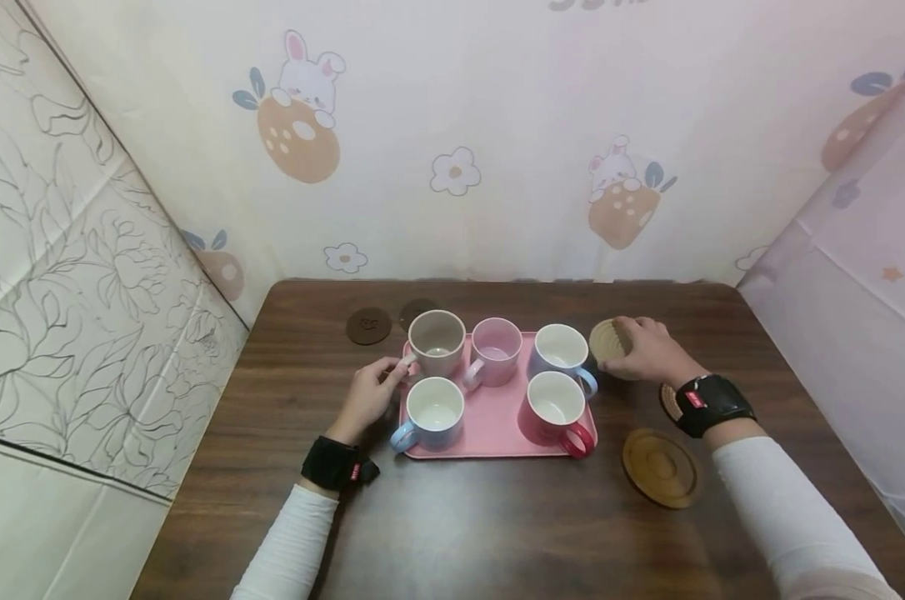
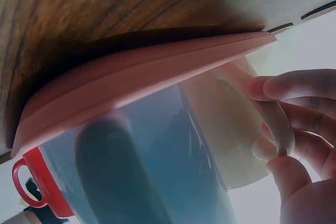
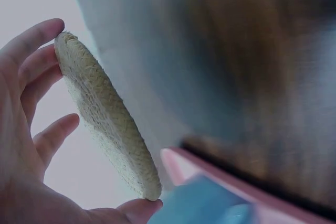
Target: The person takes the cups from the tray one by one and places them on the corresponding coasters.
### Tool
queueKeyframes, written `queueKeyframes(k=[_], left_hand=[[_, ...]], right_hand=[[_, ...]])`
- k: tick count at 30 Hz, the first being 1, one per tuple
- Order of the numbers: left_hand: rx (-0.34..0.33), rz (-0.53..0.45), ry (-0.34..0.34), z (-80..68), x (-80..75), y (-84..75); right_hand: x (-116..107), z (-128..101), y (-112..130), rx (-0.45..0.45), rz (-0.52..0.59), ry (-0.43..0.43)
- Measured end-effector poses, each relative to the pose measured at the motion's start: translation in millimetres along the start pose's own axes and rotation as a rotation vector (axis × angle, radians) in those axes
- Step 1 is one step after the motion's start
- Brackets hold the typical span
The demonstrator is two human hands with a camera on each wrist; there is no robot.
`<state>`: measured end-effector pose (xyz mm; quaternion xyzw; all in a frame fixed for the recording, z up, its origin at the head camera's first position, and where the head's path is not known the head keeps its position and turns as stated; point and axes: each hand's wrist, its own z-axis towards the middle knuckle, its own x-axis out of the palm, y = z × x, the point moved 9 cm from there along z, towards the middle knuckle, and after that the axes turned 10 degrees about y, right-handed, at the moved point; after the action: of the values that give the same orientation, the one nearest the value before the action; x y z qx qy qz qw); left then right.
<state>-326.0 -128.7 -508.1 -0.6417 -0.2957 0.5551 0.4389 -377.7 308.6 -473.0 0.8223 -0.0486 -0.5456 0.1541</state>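
A pink tray (image 1: pixel 497 417) on the brown table carries several mugs: beige (image 1: pixel 437 342), pink (image 1: pixel 496 350), two light blue (image 1: pixel 432 413) (image 1: pixel 562 350) and red (image 1: pixel 553 408). My left hand (image 1: pixel 373 392) pinches the beige mug's handle (image 2: pixel 273 114) at the tray's left edge (image 2: pixel 131 82). My right hand (image 1: pixel 647 350) holds a round woven coaster (image 1: pixel 608 342) tilted on edge just right of the tray; the right wrist view shows the woven coaster (image 3: pixel 105 119) held between thumb and fingertips.
A wooden coaster (image 1: pixel 660 467) lies front right of the tray, and another woven one (image 1: pixel 670 402) is partly hidden under my right wrist. Two dark round coasters (image 1: pixel 368 326) (image 1: pixel 417 312) lie behind the tray on the left. Fabric walls close in on three sides.
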Motion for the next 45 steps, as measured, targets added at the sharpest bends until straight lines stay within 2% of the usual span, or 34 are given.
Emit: queueKeyframes(k=[4,10,18,26,34,37,40,45], left_hand=[[-0.012,-0.019,0.001,-4.1,0.8,1.2],[0.005,-0.021,-0.009,-10.5,1.9,-0.5],[0.004,-0.002,-0.008,-12.5,9.2,-4.5],[0.008,0.03,-0.005,-16.5,19.2,-8.0],[0.006,0.018,-0.017,-20.1,23.0,-9.3],[0.0,0.022,-0.009,-23.1,27.0,-10.4],[0.006,0.02,0.008,-24.3,33.0,-11.3],[0.025,0.021,0.014,-26.0,37.0,-15.0]], right_hand=[[-21.6,6.2,11.7,-0.03,-0.007,-0.012],[-49.5,22.8,34.9,-0.101,-0.012,-0.044],[-59.6,59.7,73.2,-0.221,-0.062,-0.052],[-39.0,96.9,122.8,-0.333,-0.149,-0.003],[-9.6,121.0,171.2,-0.375,-0.251,0.153],[5.4,128.5,179.0,-0.389,-0.294,0.197],[19.3,134.3,178.0,-0.392,-0.36,0.201],[34.4,137.4,177.1,-0.406,-0.395,0.203]])
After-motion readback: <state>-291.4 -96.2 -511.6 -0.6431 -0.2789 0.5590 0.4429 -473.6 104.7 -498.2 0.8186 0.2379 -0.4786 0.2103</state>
